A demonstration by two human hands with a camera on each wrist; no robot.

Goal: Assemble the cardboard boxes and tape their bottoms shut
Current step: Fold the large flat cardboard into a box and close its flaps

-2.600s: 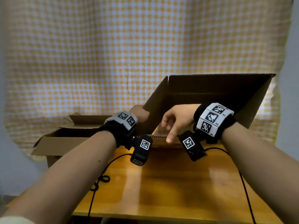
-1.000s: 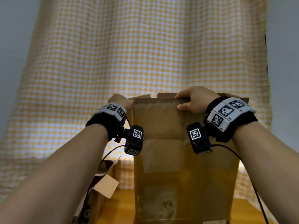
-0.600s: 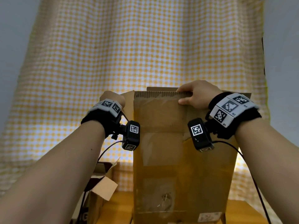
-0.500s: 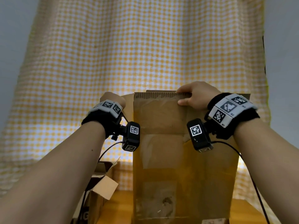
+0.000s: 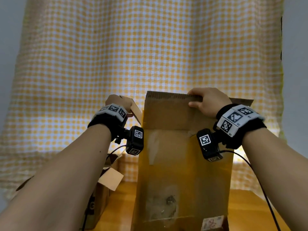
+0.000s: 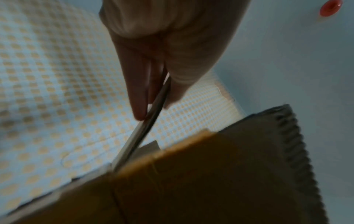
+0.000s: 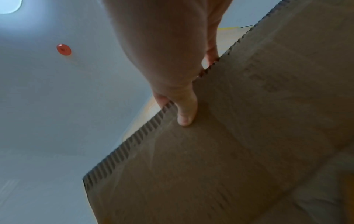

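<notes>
Your right hand (image 5: pixel 208 101) grips the top edge of the near flap (image 5: pixel 168 112) of the tall cardboard box (image 5: pixel 181 172), thumb (image 7: pixel 184 109) flat on its front, fingers curled over the corrugated rim. Your left hand (image 5: pixel 119 102) pinches the side flap (image 6: pixel 151 121) at 10 o'clock, fingers narrow, cardboard thin between them. The box stands upright on the counter (image 5: pixel 250 207) at centre. At 8 o'clock sits a second open box (image 5: pixel 101 189); a checked yellow curtain (image 5: pixel 133 55) hangs behind.

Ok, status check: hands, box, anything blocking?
Left hand pinches side flap. Right hand grips front flap. Box upright on table, top flaps unfolded, no tape seen. Second box at left, not blocking.
</notes>
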